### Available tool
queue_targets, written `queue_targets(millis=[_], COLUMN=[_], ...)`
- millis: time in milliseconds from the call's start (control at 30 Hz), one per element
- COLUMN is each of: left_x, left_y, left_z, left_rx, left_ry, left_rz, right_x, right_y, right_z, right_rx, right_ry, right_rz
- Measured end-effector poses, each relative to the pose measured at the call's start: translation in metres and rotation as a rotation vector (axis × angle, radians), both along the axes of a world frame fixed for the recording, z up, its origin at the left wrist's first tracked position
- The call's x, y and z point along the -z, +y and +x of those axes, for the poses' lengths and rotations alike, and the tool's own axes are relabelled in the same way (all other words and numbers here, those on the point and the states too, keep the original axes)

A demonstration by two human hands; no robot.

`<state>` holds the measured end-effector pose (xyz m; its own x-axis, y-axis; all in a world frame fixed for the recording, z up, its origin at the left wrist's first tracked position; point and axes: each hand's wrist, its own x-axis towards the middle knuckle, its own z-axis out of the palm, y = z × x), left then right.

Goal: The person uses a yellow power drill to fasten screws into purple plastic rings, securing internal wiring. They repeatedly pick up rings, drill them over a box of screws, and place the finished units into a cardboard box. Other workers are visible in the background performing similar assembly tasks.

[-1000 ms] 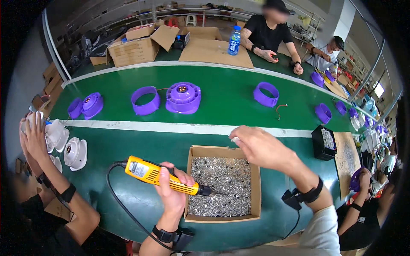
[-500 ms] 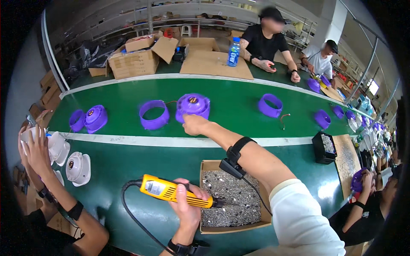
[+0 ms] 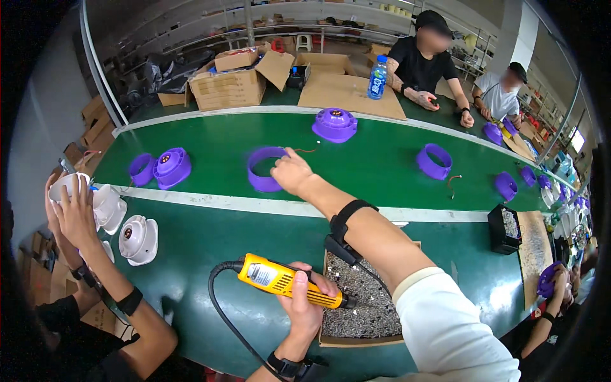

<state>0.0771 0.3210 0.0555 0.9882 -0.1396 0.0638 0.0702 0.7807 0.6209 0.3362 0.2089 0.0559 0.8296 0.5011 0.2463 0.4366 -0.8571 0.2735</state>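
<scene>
My left hand (image 3: 304, 299) is wrapped round a yellow electric screwdriver (image 3: 280, 280), whose nose points right over an open cardboard box (image 3: 364, 342) of small metal screws (image 3: 363, 318). A black cord curves down from the tool's back end. My right hand (image 3: 293, 173) reaches across to the green belt (image 3: 375, 162), its fingers closed on the right rim of a purple ring (image 3: 262, 181). Behind the ring lies a thin red wire (image 3: 305, 151). Farther back sits a purple domed housing (image 3: 335, 125), apart from my hand.
Left on the belt are another purple ring (image 3: 141, 169) and housing (image 3: 172, 169); a ring (image 3: 434, 162) lies right. A co-worker's hands (image 3: 73, 210) hold a white part beside white housings (image 3: 138, 240). A black bin (image 3: 504, 229) stands right. Across the belt are people and a bottle (image 3: 377, 79).
The purple housing has moved to the belt's far side. My right hand has left it and now grips the ring. My left hand still holds the screwdriver. The whole view has shifted.
</scene>
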Motion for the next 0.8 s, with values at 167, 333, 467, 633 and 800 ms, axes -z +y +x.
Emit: queue_targets(millis=[167,333,467,633,800], left_x=[-0.004,-0.004,-0.007,-0.04,-0.081], left_y=[-0.001,0.001,-0.004,0.024,0.034], left_z=[-0.002,-0.002,-0.008,-0.021,-0.04], left_rx=[-0.004,-0.051,-0.062,-0.122,-0.235], left_ry=[-0.03,-0.02,-0.082,-0.34,-0.641], left_rz=[0.09,0.096,0.028,0.081,0.257], right_x=[-0.036,-0.098,-0.132,-0.112,-0.076], right_y=[-0.019,-0.056,-0.096,-0.091,-0.071], right_z=[-0.031,-0.119,-0.225,-0.311,-0.356], right_rx=[-0.01,-0.123,-0.123,-0.114,-0.107], right_ry=[-0.078,-0.126,-0.073,0.095,0.202], right_rz=[0.015,0.135,0.127,0.116,0.164])
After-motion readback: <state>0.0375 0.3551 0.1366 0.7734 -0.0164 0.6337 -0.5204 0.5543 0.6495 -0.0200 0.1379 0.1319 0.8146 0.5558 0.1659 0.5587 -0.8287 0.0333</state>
